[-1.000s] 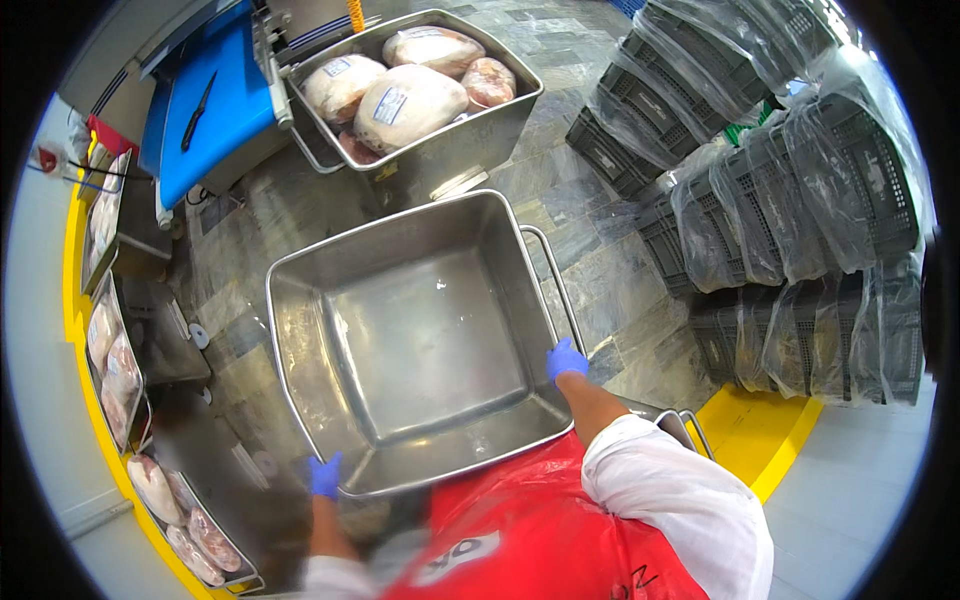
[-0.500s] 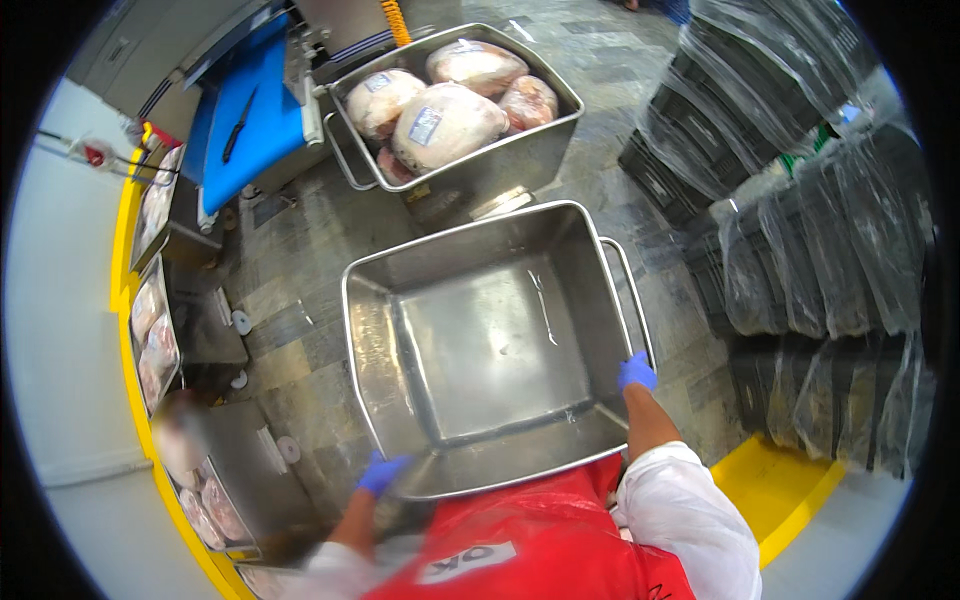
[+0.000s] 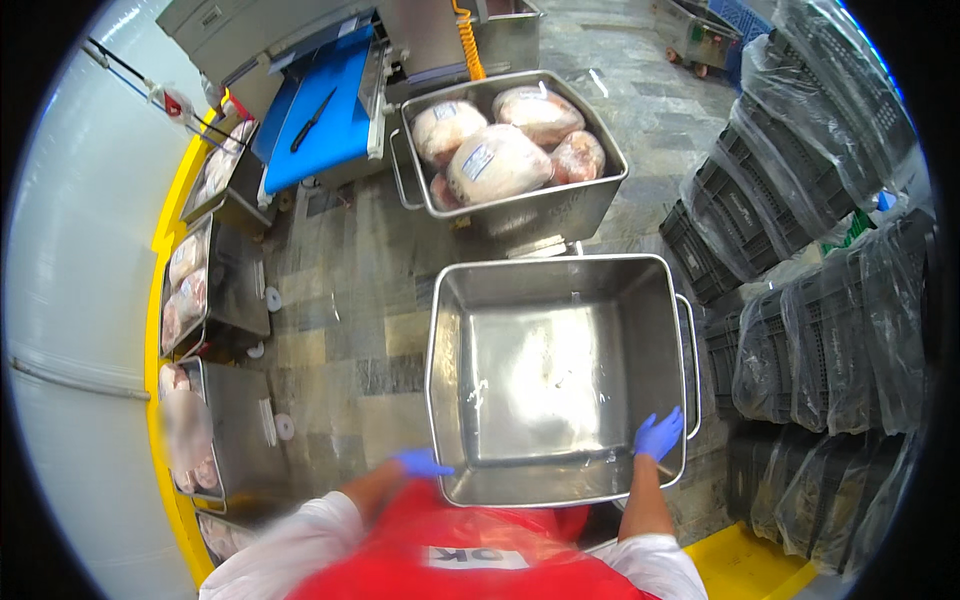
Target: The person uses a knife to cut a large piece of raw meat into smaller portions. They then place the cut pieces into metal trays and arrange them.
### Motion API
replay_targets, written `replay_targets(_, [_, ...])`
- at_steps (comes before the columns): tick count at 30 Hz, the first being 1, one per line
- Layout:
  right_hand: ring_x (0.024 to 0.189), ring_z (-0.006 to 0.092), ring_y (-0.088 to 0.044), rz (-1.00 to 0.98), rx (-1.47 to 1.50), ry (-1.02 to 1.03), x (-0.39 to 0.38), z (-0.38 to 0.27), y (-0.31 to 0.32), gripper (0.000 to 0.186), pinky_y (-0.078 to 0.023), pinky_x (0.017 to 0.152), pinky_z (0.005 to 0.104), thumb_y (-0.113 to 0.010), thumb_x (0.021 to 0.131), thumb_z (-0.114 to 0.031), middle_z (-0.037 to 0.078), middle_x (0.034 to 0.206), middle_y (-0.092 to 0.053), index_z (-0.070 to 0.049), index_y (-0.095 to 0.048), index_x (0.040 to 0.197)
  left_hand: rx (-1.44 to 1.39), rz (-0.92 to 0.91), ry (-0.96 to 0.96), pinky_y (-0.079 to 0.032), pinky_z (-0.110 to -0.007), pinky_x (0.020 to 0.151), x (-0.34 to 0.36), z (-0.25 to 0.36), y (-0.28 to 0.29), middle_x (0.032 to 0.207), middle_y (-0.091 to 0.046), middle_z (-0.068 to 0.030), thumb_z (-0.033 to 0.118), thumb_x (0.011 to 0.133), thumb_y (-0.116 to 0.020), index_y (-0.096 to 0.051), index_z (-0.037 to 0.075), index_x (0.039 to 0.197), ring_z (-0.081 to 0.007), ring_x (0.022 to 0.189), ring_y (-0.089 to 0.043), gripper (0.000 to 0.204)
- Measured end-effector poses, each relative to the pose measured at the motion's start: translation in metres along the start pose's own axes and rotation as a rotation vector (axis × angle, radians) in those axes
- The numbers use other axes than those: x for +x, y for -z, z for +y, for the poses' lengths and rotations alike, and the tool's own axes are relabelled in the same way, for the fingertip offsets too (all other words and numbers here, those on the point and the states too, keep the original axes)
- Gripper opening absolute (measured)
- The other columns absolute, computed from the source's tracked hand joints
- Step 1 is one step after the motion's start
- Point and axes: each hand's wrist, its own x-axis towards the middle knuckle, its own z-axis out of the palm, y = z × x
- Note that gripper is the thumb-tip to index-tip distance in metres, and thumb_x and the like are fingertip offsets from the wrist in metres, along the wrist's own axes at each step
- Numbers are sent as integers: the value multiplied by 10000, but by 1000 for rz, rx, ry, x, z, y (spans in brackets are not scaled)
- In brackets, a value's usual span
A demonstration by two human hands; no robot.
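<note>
A large steel meat tub point(image 3: 460, 420), bare inside, stands right in front of me. My right hand point(image 3: 658, 436), in a blue glove, lies with fingers outstretched against the inside of the tub's right wall, near the side handle point(image 3: 692, 360). At the near left corner is my left hand point(image 3: 424, 463), also blue-gloved, its straight fingers reaching the rim from outside. Just beyond, a second steel tub point(image 3: 520, 225) holds several large pieces of meat point(image 3: 500, 163) in clear labelled bags.
Steel tubs of meat point(image 3: 236, 280) line the left wall. A blue conveyor belt point(image 3: 325, 125) with a black knife point(image 3: 313, 120) on it stands at the far left. Stacked dark crates point(image 3: 820, 345) wrapped in plastic rise on the right, beside a yellow kerb point(image 3: 745, 568).
The near tub now sits squarer and farther right in view. My right hand has gone from gripping the rim by the handle to lying open inside; my left fingers have straightened.
</note>
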Motion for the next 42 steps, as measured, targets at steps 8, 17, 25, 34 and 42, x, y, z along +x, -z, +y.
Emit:
replay_targets(8, [1152, 403, -629, -531, 408, 72, -157, -83, -15, 611, -498, 1013, 446, -714, 885, -384, 253, 1306, -623, -8, -568, 1343, 387, 97, -78, -348, -462, 1180, 23, 31, 74, 1502, -497, -208, 725, 901, -515, -465, 53, 1497, -386, 1375, -485, 900])
replay_targets(17, [1261, 424, -574, -960, 289, 201, -191, -279, -27, 887, -454, 1076, 452, -645, 875, -616, 289, 1386, -563, 32, -446, 1447, 355, 326, -201, -436, -420, 1106, -73, -24, 207, 1390, -596, -223, 659, 943, -506, -544, 5, 1420, -379, 1298, -565, 810])
replay_targets(25, [1326, 402, -539, -1019, -20, -116, -130, -328, -45, 1168, -448, 1103, 455, -739, 806, -589, 264, 1472, -504, 17, -120, 1588, 254, 505, 155, -464, -461, 1056, -121, -318, 270, 1304, -650, -204, 592, 946, -504, -691, 71, 1243, -401, 1221, -604, 629])
replay_targets(34, [1255, 405, -593, -1004, -41, -262, -107, -339, -42, 881, -484, 1054, 456, -730, 848, -476, 285, 1349, -594, 47, -377, 1462, 263, 361, 163, -409, -451, 1123, -83, -272, 346, 1407, -578, -222, 540, 973, -508, -617, 26, 1337, -369, 1327, -537, 639])
replay_targets(42, [1007, 449, -684, -457, 222, -385, -59, -399, -91, 556, -536, 891, 500, -696, 853, -451, 288, 1050, -707, 35, -627, 1112, 353, 429, -121, -471, -435, 1063, -5, -82, 442, 1318, -643, -225, 553, 951, -550, -567, 14, 1392, -371, 1232, -612, 697])
